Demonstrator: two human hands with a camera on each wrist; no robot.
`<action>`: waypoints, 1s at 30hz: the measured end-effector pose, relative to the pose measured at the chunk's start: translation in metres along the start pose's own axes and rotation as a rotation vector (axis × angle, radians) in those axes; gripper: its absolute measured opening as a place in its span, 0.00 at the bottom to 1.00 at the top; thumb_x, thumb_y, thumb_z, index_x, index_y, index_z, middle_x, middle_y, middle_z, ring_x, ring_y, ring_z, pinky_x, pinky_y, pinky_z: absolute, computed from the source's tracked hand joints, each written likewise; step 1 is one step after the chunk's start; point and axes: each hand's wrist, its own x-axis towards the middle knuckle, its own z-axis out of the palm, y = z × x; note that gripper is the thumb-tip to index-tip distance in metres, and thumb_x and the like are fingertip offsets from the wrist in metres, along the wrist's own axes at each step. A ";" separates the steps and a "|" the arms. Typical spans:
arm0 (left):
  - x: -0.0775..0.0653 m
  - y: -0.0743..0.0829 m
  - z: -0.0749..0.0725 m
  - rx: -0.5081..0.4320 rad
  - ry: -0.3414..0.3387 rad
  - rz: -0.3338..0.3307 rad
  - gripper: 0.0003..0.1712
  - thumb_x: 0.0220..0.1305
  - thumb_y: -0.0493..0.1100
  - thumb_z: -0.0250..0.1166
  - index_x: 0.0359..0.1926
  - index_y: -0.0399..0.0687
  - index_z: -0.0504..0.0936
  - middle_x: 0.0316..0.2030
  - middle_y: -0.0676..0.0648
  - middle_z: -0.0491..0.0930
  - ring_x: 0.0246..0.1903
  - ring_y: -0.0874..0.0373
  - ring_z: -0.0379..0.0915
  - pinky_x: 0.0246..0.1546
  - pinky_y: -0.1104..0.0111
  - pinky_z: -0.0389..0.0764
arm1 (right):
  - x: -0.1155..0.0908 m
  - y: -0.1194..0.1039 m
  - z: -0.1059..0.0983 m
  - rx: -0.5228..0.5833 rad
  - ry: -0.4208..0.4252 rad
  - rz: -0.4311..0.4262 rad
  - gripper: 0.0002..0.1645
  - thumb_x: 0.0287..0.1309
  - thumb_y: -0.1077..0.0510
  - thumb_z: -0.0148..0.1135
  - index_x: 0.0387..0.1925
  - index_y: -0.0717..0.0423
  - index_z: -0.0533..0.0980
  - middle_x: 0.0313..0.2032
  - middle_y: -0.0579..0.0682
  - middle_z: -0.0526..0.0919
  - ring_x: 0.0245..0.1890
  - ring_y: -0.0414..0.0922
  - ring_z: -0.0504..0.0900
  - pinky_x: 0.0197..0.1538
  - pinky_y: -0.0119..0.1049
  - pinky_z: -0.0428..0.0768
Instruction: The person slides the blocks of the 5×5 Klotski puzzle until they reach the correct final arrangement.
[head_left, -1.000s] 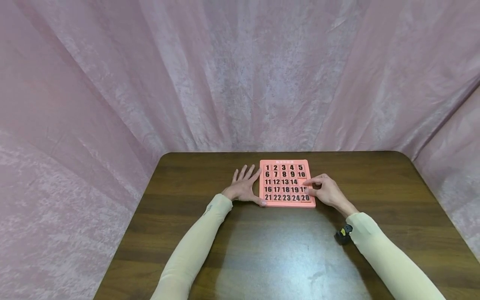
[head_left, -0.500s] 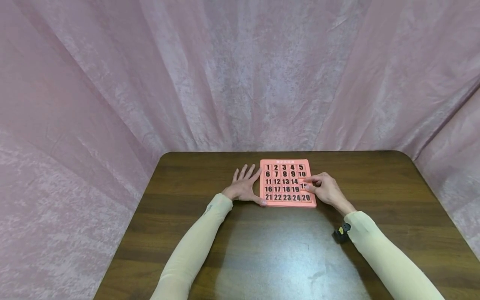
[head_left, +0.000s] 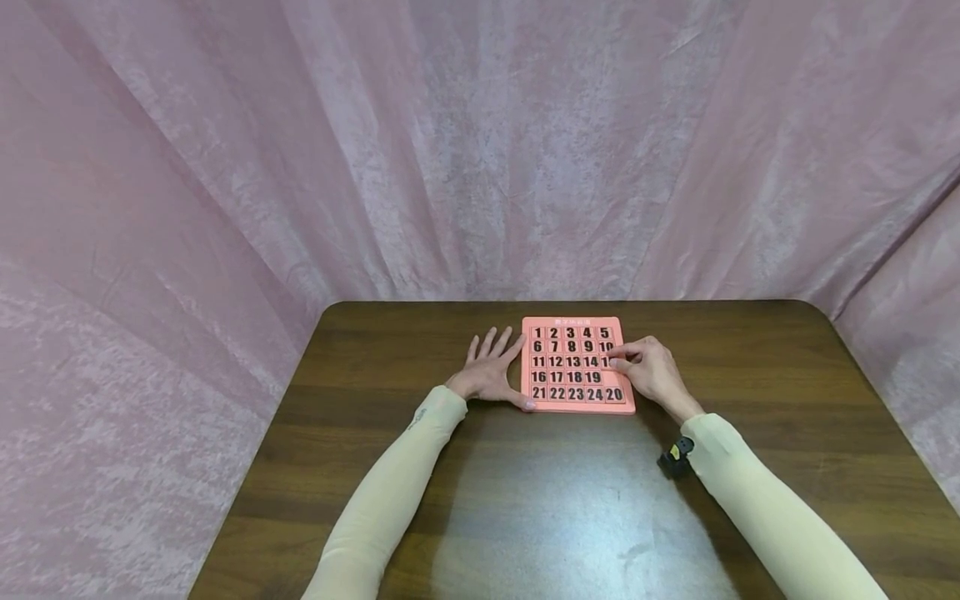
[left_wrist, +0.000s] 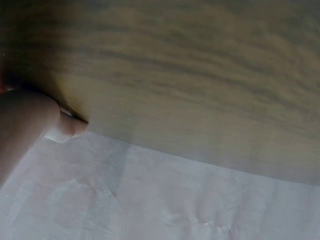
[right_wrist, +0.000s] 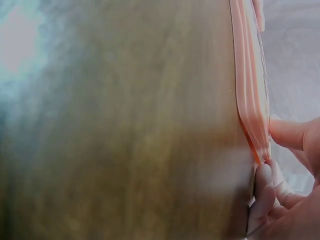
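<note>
A pink sliding number puzzle (head_left: 577, 407) lies flat on the table in the head view, its black-numbered tiles in rows. My left hand (head_left: 487, 375) spreads its fingers along the puzzle's left edge, thumb at the lower left corner. At the right side, my right hand (head_left: 654, 372) has thumb and index fingertip at the 15 tile (head_left: 606, 362), partly covering its number. An uncovered slot shows just below that tile, between 19 and 20. In the right wrist view, the thumb (right_wrist: 290, 134) touches the puzzle's top while other fingers curl by its edge.
The brown wooden table (head_left: 375, 350) has a glossy reflection in front of the puzzle. Pink velvet curtains (head_left: 480, 150) hang behind and at both sides. A small black and yellow device (head_left: 677, 457) sits at the right wrist.
My right hand has pushed the 15 tile away from me, from beside 19 up to beside 14. The slot has shifted below it. The left hand stays put.
</note>
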 end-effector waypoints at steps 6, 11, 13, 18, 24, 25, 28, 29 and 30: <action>0.001 0.002 0.000 0.010 -0.009 -0.004 0.85 0.45 0.82 0.79 0.89 0.76 0.30 0.90 0.56 0.22 0.89 0.51 0.10 0.87 0.43 0.18 | -0.007 0.002 -0.008 0.039 -0.034 -0.010 0.19 0.73 0.57 0.70 0.60 0.60 0.88 0.51 0.65 0.82 0.44 0.54 0.80 0.42 0.36 0.73; 0.001 0.002 0.000 0.017 -0.006 0.002 0.85 0.46 0.82 0.79 0.89 0.76 0.30 0.90 0.56 0.22 0.89 0.50 0.11 0.87 0.44 0.19 | -0.020 0.006 -0.015 0.062 -0.097 -0.034 0.22 0.70 0.56 0.74 0.62 0.59 0.86 0.52 0.64 0.83 0.47 0.53 0.81 0.45 0.37 0.74; 0.002 0.001 -0.001 0.022 0.000 0.003 0.85 0.46 0.82 0.79 0.89 0.76 0.31 0.90 0.56 0.23 0.89 0.50 0.12 0.87 0.43 0.20 | -0.025 0.006 -0.017 0.063 -0.113 -0.062 0.22 0.68 0.58 0.76 0.60 0.59 0.88 0.51 0.63 0.84 0.48 0.53 0.80 0.46 0.38 0.74; 0.003 -0.002 -0.001 0.035 0.012 0.011 0.85 0.46 0.83 0.79 0.89 0.75 0.30 0.90 0.54 0.24 0.90 0.48 0.13 0.88 0.41 0.23 | -0.034 0.005 -0.019 0.051 -0.140 -0.093 0.20 0.62 0.59 0.80 0.55 0.58 0.90 0.51 0.61 0.83 0.49 0.53 0.79 0.49 0.39 0.73; 0.000 -0.002 0.001 0.028 0.014 0.027 0.85 0.47 0.82 0.78 0.89 0.74 0.29 0.90 0.53 0.23 0.90 0.47 0.13 0.87 0.40 0.23 | -0.039 0.006 -0.017 0.052 -0.144 -0.079 0.17 0.58 0.58 0.83 0.49 0.56 0.92 0.51 0.60 0.82 0.51 0.53 0.79 0.51 0.40 0.73; 0.000 -0.002 0.001 0.027 0.013 0.029 0.85 0.47 0.82 0.79 0.89 0.74 0.29 0.90 0.52 0.23 0.89 0.46 0.13 0.87 0.40 0.23 | -0.039 0.006 -0.016 0.054 -0.143 -0.084 0.17 0.57 0.58 0.83 0.48 0.56 0.92 0.51 0.60 0.82 0.51 0.53 0.79 0.52 0.40 0.73; -0.001 -0.002 0.001 0.026 0.010 0.030 0.85 0.47 0.81 0.79 0.89 0.74 0.29 0.90 0.53 0.23 0.89 0.46 0.13 0.87 0.40 0.23 | -0.039 0.008 -0.016 0.060 -0.142 -0.093 0.17 0.56 0.57 0.84 0.47 0.56 0.92 0.51 0.60 0.82 0.51 0.54 0.80 0.53 0.41 0.73; -0.001 -0.002 0.001 0.024 0.009 0.030 0.85 0.47 0.81 0.79 0.89 0.74 0.29 0.90 0.52 0.23 0.89 0.46 0.12 0.87 0.40 0.22 | -0.040 0.008 -0.015 0.060 -0.141 -0.095 0.17 0.55 0.57 0.84 0.47 0.56 0.92 0.50 0.59 0.82 0.51 0.53 0.80 0.53 0.41 0.73; -0.002 -0.002 0.000 0.021 0.007 0.029 0.85 0.47 0.81 0.79 0.89 0.74 0.29 0.90 0.52 0.23 0.89 0.46 0.12 0.87 0.40 0.22 | -0.040 0.008 -0.015 0.060 -0.141 -0.096 0.17 0.55 0.57 0.84 0.47 0.56 0.92 0.50 0.59 0.82 0.51 0.53 0.79 0.53 0.41 0.73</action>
